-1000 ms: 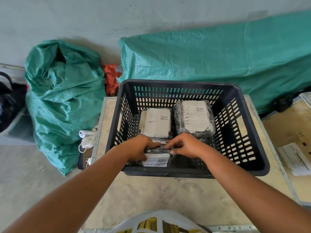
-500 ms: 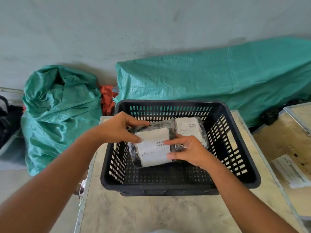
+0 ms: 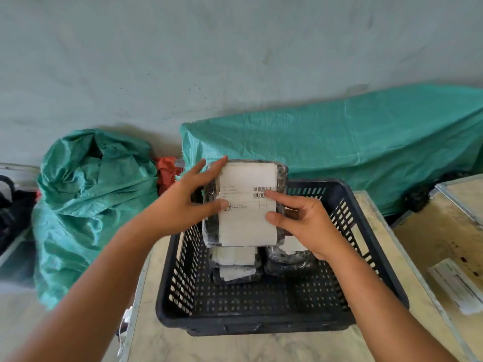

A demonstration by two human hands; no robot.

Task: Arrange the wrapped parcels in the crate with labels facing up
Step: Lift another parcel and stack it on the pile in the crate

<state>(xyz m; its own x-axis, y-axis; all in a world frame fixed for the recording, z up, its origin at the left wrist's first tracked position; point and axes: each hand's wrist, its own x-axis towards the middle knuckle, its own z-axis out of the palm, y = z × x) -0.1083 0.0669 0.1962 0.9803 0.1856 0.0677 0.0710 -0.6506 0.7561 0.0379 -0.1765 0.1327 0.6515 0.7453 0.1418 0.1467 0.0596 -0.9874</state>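
Both hands hold one wrapped parcel above the black crate, its white label with a barcode facing me. My left hand grips its left edge, thumb on the label. My right hand grips its right edge from the side. Below it in the crate lie two stacked parcels with labels up at the left, and another parcel to their right, partly hidden by my right hand.
The crate stands on a pale table. A green sack slumps at the left, and a green tarp covers a long shape behind. A second table at the right carries a paper sheet.
The parcel was picked from the crate's front and has risen well above the rim, its label turned toward me. Both hands rose with it. The view tilted upward.
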